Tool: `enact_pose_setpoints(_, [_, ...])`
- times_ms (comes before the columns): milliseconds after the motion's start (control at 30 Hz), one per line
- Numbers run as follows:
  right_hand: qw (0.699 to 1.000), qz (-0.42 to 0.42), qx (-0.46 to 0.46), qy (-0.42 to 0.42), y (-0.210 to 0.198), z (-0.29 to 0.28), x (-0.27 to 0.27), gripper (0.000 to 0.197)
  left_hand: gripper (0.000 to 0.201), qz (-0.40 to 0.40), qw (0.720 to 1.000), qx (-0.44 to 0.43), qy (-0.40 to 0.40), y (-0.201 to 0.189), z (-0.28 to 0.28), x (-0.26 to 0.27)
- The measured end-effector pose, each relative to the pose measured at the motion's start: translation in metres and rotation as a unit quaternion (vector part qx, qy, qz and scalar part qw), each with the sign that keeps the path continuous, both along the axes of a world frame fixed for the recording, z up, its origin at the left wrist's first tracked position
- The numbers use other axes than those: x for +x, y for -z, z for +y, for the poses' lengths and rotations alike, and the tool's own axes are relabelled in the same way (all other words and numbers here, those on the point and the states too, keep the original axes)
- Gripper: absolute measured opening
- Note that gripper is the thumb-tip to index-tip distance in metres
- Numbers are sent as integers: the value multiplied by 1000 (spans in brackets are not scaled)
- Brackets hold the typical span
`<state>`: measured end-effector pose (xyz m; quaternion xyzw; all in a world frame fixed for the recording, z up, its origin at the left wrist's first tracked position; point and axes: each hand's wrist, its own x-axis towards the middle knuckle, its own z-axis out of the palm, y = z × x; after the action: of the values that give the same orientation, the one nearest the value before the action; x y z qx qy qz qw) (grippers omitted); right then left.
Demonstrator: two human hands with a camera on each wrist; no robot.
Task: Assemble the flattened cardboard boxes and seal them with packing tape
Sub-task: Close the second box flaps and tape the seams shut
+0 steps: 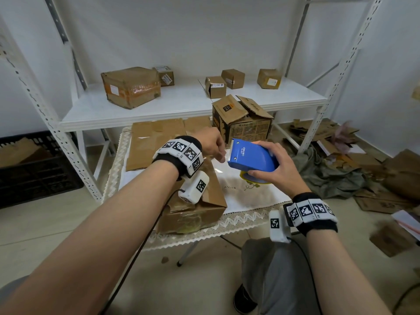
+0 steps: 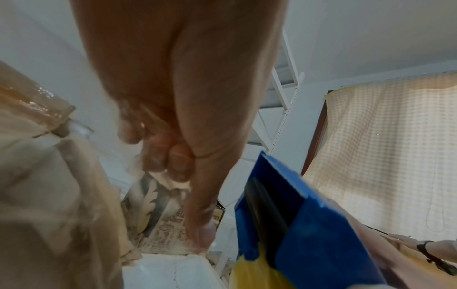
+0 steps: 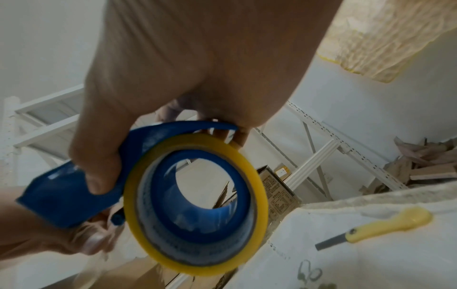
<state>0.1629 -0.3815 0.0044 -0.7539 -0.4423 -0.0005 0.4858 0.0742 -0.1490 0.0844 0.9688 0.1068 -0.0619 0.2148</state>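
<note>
The tape dispenser [image 1: 251, 155] is held above the desk [image 1: 247, 196], right hand [image 1: 277, 165] gripping it. Left hand [image 1: 212, 144] fingers [image 2: 178, 164] pinch the tape end at the blade. The cardboard box [image 1: 193, 201] sits below. Risk: thin film may slip, fold or self-stick if pulled askew.

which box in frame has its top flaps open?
The printed box standing at the table's far edge, just beyond the blue tape dispenser: its top flaps stick up, unsealed. The boxes on the shelf are all closed.
</note>
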Motion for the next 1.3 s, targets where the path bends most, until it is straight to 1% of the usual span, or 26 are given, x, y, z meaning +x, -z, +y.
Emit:
enact_pose_setpoints(133, [999, -9, -30, -15, 1, 2, 0, 72, 18, 1, 1000, 2, -1, 2, 3, 0])
enact_pose_setpoints(300, [997, -22, -66, -19, 5, 4, 0, 70, 11, 2, 1000, 8, -8, 3, 1, -3])
enact_pose_setpoints(433, [996, -24, -84, -12, 2, 7, -3, 74, 17, -6, 1000, 20, -20, 2, -1, -4])
enact_pose_setpoints(533, [995, -33, -95, -6, 2, 8, -6, 76, 13, -10, 999, 28, -35, 0, -1, -5])
enact_pose_setpoints(633, [991, -49, -122, 11, 2, 10, -7, 78, 15, -13, 998, 36, -42, -1, -1, -8])
enact_pose_setpoints(767, [980, -79, -172, 60, 7, 15, -5, 78, 15, -10, 998, 42, -44, -4, -3, -9])
enact_pose_setpoints(933, [971, -95, -199, 92, 8, 18, -3, 79, 13, -3, 998, 41, -48, -6, -1, -12])
enact_pose_setpoints(1100, [952, -105, -237, 161, 11, 5, 5, 79, 10, -16, 995, 18, -97, -8, 13, -23])
enact_pose_setpoints(1200, [943, -108, -281, 144, 10, 8, 1, 85, 13, -15, 995, 18, -96, -4, 8, -23])
enact_pose_setpoints(1300, [941, -86, -287, 155, 11, 13, -4, 92, 13, -16, 995, 22, -97, -2, -1, -22])
